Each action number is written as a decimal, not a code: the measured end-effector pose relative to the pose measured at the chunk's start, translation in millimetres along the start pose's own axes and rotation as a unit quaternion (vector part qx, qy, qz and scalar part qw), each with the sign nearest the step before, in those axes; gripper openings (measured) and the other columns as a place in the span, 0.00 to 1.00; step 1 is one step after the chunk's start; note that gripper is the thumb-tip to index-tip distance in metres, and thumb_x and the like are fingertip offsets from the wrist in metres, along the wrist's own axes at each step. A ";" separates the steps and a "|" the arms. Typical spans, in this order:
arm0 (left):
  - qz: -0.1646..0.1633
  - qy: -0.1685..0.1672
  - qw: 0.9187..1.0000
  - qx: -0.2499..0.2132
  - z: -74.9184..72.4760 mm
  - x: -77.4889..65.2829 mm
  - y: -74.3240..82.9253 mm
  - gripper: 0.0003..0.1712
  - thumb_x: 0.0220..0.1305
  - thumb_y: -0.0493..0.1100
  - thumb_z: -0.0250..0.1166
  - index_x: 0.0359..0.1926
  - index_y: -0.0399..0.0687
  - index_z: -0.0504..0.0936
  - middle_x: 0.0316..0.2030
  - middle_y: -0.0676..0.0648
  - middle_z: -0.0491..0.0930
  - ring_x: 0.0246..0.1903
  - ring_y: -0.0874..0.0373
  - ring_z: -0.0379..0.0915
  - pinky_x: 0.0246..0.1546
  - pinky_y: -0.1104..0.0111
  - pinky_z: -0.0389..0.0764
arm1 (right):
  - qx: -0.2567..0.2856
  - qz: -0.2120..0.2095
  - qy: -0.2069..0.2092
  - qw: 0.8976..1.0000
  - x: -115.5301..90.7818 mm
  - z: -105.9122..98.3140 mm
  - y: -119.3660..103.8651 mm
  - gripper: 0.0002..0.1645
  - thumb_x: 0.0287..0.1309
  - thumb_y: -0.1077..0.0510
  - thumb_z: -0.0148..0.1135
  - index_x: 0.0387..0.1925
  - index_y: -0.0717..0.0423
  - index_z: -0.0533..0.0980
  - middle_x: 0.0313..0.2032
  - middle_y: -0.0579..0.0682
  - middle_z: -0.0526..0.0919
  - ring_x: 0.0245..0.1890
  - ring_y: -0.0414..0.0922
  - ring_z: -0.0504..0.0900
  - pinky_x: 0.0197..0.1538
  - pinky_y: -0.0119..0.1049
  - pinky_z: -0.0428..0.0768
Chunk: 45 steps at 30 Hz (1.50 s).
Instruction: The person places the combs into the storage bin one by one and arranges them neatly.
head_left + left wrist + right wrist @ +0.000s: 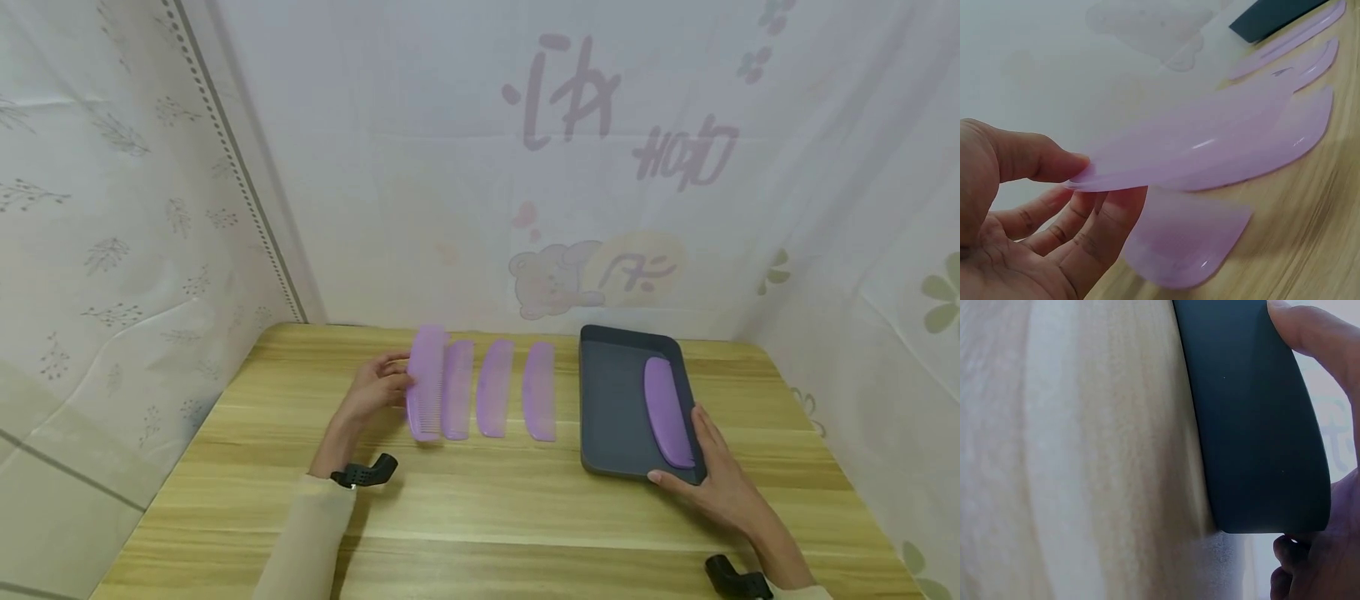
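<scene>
My left hand pinches a translucent purple comb by its curved back. In the left wrist view the thumb lies on top of the held comb and the fingers support it from below. Just right of it, a purple comb, another comb and a third comb lie in a row on the table. With thumb and fingers spread round its near right corner, my right hand holds a dark grey tray. One purple comb lies inside the tray along its right side.
The wooden table has rounded back corners and meets a printed cloth backdrop. Cloth also hangs at the left and right. A black wrist camera sits on the left wrist, and another black camera on the right.
</scene>
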<state>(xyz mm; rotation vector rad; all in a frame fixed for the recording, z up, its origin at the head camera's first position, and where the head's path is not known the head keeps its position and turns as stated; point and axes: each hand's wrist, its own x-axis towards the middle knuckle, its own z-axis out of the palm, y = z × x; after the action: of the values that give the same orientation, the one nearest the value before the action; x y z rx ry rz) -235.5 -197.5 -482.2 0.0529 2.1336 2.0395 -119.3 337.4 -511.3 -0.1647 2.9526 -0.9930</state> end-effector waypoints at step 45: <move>0.020 -0.062 0.998 -0.018 110.6 19.8 5.6 0.32 0.60 0.28 0.61 0.67 0.37 0.71 0.46 0.38 0.82 0.35 0.54 0.84 0.33 0.62 0.88 | -0.003 -0.001 -0.001 1.000 0.1 0.6 0.4 0.75 0.56 0.38 0.73 0.82 0.53 0.29 0.82 0.64 0.32 0.79 0.72 0.40 0.64 0.81 0.56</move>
<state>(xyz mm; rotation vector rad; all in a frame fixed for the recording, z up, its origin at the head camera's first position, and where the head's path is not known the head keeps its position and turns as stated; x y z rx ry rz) -237.7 -85.0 -482.8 0.2131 2.0375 2.0400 -119.3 337.3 -512.0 -0.1681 2.9548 -0.9852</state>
